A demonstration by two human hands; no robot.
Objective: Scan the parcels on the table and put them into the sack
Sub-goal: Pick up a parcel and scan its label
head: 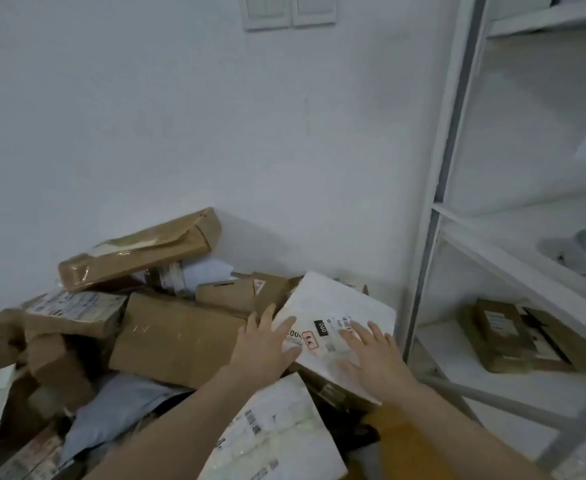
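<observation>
Both hands are out over a heap of parcels piled vs. the white wall. The target is a white parcel at the right end of the heap, tilted, lying on top of brown boxes, its printed label facing up w/ a black tag and a red-edged mark. The left hand has straight, spread fingers, tips on the parcel's left edge near the label. The right hand is flat too, fingers fanned across the lower right part of the same parcel. Neither hand is curled round anything; can't tell if the palms press down. Next to the left hand sits a big brown box; above it a long brown box leans at a slant, top of the pile. Nearer me, btw. the forearms, lies a white bag w/ barcodes, and a grey bag to its left. On the right stands a white shelf rack, w/ brown boxes on a lower shelf.
</observation>
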